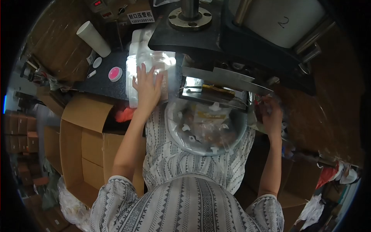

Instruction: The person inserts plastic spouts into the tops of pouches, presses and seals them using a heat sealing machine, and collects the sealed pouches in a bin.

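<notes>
My left hand lies with fingers spread on a stack of clear plastic packages at the left of the machine. At the right end of the machine's metal plate, my right hand has its fingers curled together near something reddish and clear, too blurred to name. Between the hands, a round basin sits on my lap, holding clear bags and small white pieces. A yellow-labelled packet rests on top. Under the metal plate is a yellow strip.
A pink-topped round tub and a white cup stand on the dark bench at the left. An open cardboard box is below. The black press rises ahead; another box stands at the lower right.
</notes>
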### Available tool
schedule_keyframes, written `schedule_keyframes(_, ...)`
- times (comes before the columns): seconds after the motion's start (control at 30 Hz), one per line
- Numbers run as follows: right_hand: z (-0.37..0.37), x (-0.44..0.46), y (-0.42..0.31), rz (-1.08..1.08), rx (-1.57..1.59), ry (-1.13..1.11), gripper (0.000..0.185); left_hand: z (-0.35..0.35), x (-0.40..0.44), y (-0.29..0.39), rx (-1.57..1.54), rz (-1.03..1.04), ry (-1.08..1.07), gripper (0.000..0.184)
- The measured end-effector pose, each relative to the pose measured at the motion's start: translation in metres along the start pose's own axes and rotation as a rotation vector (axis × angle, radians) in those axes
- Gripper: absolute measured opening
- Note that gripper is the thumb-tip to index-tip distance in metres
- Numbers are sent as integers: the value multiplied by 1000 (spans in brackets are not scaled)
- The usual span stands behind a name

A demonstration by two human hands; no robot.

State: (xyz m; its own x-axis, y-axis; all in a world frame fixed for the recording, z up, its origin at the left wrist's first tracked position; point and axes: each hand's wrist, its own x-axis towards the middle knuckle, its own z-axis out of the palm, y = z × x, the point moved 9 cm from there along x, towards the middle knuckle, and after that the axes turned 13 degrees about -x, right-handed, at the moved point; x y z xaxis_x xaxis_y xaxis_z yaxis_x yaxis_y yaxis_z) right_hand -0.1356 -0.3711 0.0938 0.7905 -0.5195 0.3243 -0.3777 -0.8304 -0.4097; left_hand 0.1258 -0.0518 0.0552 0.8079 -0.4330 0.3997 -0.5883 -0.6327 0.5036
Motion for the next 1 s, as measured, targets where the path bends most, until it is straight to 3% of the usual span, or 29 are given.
schedule_keyframes(0.07, -14, -4, -3, 27, -26, 59, 17, 2, -51, 19, 48, 53, -59, 54)
schedule_keyframes(0.13, -16, -7, 8, 258, -36, -19, 17, 5, -76, 33, 98, 100, -107, 50)
schedule_keyframes(0.2, -21, -8, 4, 275, -67, -43, 16, -2, -85, 51, 124, 206, -107, 35)
schedule_keyframes(0.23, -23, -10, 3, 295, -100, -64, 16, -10, -83, 51, 125, 202, -108, 35)
schedule_keyframes(0.27, -26, -13, -1, 291, -101, -69, 16, -19, -77, 39, 0, 63, -135, 29)
schedule_keyframes(0.3, -31, -16, -10, 243, 12, -37, 16, -25, -74, 29, -124, -77, -158, 25)
schedule_keyframes(0.37, -31, -17, -30, 192, 134, -9, 16, -44, -76, 49, -161, -27, -62, 19)
schedule_keyframes(0.43, -9, -23, -71, 112, 630, -166, 15, -59, -83, 73, -195, 27, 22, 13)
schedule_keyframes(0.47, -5, -24, -85, 114, 634, -171, 15, -60, -86, 87, -237, 63, 5, 13)
schedule_keyframes(0.53, 2, -21, -134, -163, 561, -258, 15, -60, -88, 102, -278, 99, -10, 13)
schedule_keyframes(0.63, 13, -23, -157, -356, 410, -385, 15, -58, -91, 119, -358, 204, -54, 9)
schedule_keyframes(0.7, 21, -26, -153, -270, 545, -476, 17, -35, -97, 125, -449, 177, -293, 6)
schedule_keyframes(0.83, 46, -26, -126, 2, 871, -567, 24, 10, -103, 128, -567, 153, -494, 14)
schedule_keyframes(0.87, 48, -27, -122, 2, 869, -564, 24, 29, -105, 120, -770, -97, -588, 16)
schedule_keyframes(0.9, 36, -20, -110, -33, 644, -369, 26, 48, -110, 115, -967, -356, -675, 20)
schedule_keyframes(0.93, 20, -17, -102, -67, 419, -177, 29, 53, -102, 117, -967, -356, -675, 20)
schedule_keyframes(1.0, 5, -18, -95, -90, 297, -187, 30, 75, -94, 112, -1021, -585, -788, 24)
